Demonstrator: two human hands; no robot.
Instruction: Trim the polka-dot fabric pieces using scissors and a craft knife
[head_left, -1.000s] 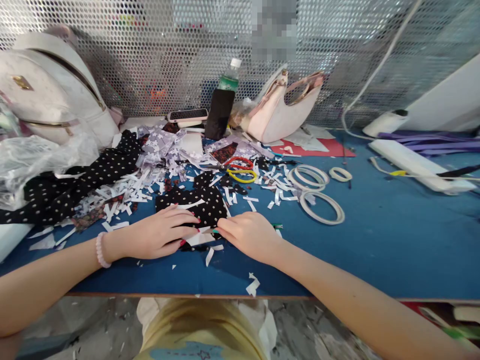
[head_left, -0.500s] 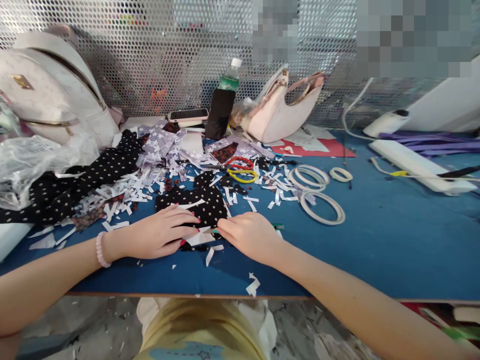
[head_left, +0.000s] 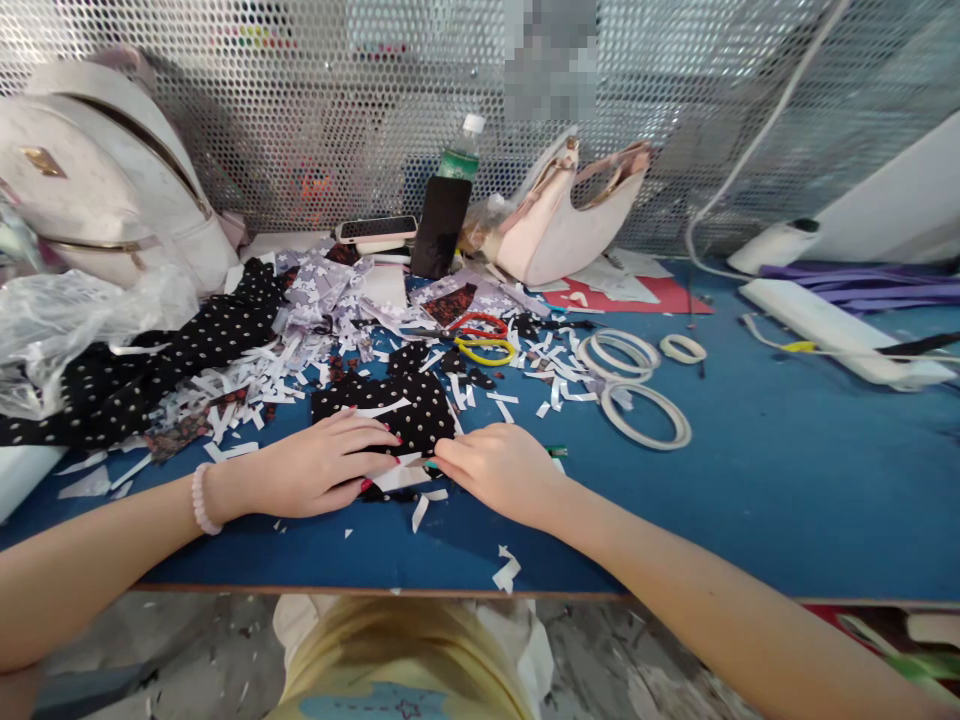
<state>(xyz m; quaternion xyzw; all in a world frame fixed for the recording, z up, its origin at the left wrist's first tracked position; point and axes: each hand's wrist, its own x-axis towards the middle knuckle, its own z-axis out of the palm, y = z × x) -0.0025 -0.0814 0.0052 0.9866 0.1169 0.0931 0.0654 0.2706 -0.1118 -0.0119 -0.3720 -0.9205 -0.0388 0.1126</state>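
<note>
My left hand [head_left: 319, 470] lies flat, fingers stretched out, pressing the near edge of a black polka-dot fabric piece [head_left: 397, 402] on the blue table [head_left: 787, 470]. A white paper strip [head_left: 399, 478] sits under its fingertips. My right hand [head_left: 499, 470] is curled, fingertips pinched at the fabric's near right corner; a small green-tipped object shows at its fingertips and again behind the hand. What it grips is mostly hidden.
White paper scraps litter the table's middle. Red and yellow scissors [head_left: 484, 338], three tape rings [head_left: 645, 415], a bottle [head_left: 448, 200], a phone [head_left: 375, 230], a pink bag [head_left: 562, 215], a white backpack [head_left: 105, 170], more dotted cloth [head_left: 142, 370] and a power strip [head_left: 832, 330] surround the work spot.
</note>
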